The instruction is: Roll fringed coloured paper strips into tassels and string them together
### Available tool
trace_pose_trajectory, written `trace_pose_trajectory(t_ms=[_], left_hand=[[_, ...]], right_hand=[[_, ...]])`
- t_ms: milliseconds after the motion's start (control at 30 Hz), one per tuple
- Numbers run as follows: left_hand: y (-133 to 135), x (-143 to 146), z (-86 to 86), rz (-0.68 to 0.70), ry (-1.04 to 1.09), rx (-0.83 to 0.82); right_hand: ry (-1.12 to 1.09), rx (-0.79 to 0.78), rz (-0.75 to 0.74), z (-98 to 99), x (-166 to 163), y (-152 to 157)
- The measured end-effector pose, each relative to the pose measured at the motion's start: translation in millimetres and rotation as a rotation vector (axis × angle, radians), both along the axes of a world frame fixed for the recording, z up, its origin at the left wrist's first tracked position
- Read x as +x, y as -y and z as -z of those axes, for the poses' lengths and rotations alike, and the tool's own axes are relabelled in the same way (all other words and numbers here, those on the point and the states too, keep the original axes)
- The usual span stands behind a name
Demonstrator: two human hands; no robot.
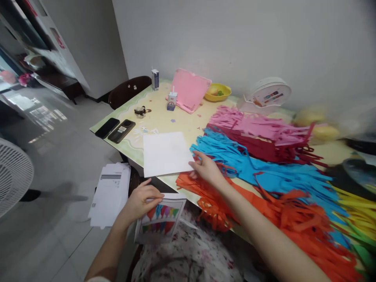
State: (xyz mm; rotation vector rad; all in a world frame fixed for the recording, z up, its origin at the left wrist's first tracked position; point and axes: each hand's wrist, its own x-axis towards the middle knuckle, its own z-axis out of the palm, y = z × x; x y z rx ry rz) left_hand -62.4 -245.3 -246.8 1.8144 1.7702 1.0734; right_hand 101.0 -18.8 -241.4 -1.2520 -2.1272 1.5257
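Observation:
My left hand (144, 200) pinches the top edge of a clear bag (160, 219) with a picture of coloured tassels on its front, held over my lap. At the right edge of a blank white sheet (166, 154) is my right hand (205, 167), thumb and fingers apart, the thumb tip touching or just over the paper. Beside that hand lie blue fringed strips (235, 156) and orange fringed strips (264, 211). Dark red strips (258, 145) and pink strips (258, 123) are spread behind them.
Two phones (122, 131) rest at the table's left edge. A pink tablet case (189, 90), a drink carton (172, 100) and a yellow bowl (217, 92) stand toward the wall. White flat cartons (110, 196) sit below the table edge; a fan (13, 176) is at left.

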Motion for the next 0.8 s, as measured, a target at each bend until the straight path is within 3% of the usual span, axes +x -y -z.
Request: trace_pose_trajectory(t_ms=[67,167,267,400,567,800], left_hand=[[-9.6,-3.0,0.1,0.06,0.019,-0.02],[-29.4,-9.5,5.1,0.159,0.074,-0.085],[-46.6,-18.3,13.7,0.222,0.171,-0.147],[-56.4,-28.5,19.7,0.252,0.256,-0.168],[-57.9,-33.7,19.6,0.289,0.288,-0.206],[-59.5,-33.2,17.9,0.268,0.329,-0.222]], right_hand=[[0.054,0.078,-0.006,-3.8,-0.7,8.5],[0.245,0.389,-0.054,-8.7,-1.8,15.8],[0.269,0.648,-0.232,-5.2,-8.9,15.5],[0.118,0.639,-0.398,14.3,-23.7,21.6],[0.106,0.673,-0.419,32.1,-28.1,40.1],[0.13,0.703,-0.378,32.8,-35.8,33.5]])
